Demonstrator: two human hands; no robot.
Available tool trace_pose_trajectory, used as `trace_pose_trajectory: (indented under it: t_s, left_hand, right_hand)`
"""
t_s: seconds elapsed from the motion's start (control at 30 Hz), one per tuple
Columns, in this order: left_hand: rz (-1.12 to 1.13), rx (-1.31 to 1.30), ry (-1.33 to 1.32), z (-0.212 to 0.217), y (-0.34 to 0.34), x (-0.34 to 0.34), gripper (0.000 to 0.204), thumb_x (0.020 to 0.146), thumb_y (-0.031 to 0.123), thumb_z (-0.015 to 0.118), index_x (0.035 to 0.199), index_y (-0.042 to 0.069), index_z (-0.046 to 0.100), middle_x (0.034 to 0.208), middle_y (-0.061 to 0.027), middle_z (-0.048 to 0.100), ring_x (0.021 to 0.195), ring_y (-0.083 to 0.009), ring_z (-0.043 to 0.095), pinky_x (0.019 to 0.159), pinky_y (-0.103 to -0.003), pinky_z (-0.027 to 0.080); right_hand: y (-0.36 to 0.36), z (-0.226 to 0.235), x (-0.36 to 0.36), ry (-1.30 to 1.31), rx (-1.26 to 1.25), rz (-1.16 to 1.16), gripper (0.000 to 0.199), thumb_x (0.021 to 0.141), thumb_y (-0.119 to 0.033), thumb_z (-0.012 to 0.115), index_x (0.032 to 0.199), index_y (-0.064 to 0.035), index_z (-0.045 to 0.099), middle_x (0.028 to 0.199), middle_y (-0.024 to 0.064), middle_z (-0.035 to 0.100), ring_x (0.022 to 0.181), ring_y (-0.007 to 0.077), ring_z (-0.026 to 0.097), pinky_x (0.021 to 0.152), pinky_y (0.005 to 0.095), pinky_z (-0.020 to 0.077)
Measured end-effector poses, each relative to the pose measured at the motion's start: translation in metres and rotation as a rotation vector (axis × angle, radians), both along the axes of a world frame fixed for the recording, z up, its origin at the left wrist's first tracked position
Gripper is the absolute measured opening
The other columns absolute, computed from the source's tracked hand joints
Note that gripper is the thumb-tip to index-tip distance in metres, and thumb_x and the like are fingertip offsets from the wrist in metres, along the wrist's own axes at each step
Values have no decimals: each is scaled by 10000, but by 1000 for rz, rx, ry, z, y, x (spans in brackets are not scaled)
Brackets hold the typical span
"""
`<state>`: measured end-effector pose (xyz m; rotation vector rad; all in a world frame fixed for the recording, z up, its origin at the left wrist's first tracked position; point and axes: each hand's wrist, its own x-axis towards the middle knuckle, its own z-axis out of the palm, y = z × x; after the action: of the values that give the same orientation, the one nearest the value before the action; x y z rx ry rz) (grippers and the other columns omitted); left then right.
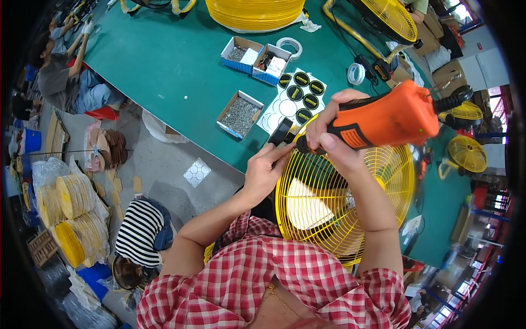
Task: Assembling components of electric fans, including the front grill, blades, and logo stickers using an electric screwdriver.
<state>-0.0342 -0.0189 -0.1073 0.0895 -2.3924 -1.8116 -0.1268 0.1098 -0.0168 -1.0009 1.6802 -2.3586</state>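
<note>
Fan (pixel 335 216), round and yellow, wire-caged, orange-and-black power tool (pixel 386 116)

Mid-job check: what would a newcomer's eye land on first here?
First, the orange electric screwdriver, right of centre in the right hand, with the left hand near its tip. Next, the yellow caged fan below it, before the person's chest. Then the round yellow stack at the top edge, on the green table.

Right fingers (pixel 324 120) partly behind orange driver (pixel 392 116)
</note>
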Motion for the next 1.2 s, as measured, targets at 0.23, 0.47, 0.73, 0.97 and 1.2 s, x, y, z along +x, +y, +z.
trace_pose_trajectory:
  t_s: [0.23, 0.47, 0.73, 0.97, 1.2]
  left_hand:
    - [0, -421, 265, -2, -4, -2, 213, 751, 80, 601, 961, 81, 635, 683, -63, 473, 621, -223, 534, 549, -334, 441]
    - [-141, -189, 82, 12, -17, -14, 89, 813, 55, 572, 887, 57, 621, 705, -10, 516, 592, -98, 488, 502, -235, 393]
    - [-213, 832, -373, 11, -19, -2, 165, 879, 138, 557, 992, 20, 585, 787, 47, 558, 642, 8, 410, 529, -148, 294]
    - [-206, 870, -335, 18, -18, 0, 184, 878, 145, 561, 1007, 19, 598, 793, 50, 560, 631, 16, 396, 511, -145, 264]
    - [-247, 887, -427, 18, -24, 0, 171, 871, 117, 567, 985, 0, 617, 757, 48, 546, 631, -14, 427, 536, -159, 323]
  right_hand:
    - [9, 23, -5, 4, -47, 21, 545, 754, -113, 644, 1188, -74, 316, 655, 82, 494, 530, 170, 520, 540, 317, 465]
    - [19, 33, -7, -25, -139, 15, 542, 767, -131, 574, 1233, -93, 302, 705, 81, 504, 574, 177, 529, 598, 340, 455]
    - [14, 38, 3, -163, -248, 124, 530, 775, -154, 544, 1241, -108, 294, 692, 68, 489, 552, 181, 523, 592, 344, 445]
    - [10, 38, 4, -198, -322, 115, 528, 766, -107, 571, 1217, -81, 298, 665, 92, 516, 528, 178, 528, 561, 336, 448]
    - [9, 36, 3, -214, -325, 156, 527, 766, -106, 576, 1214, -78, 301, 666, 98, 515, 514, 182, 526, 544, 337, 450]
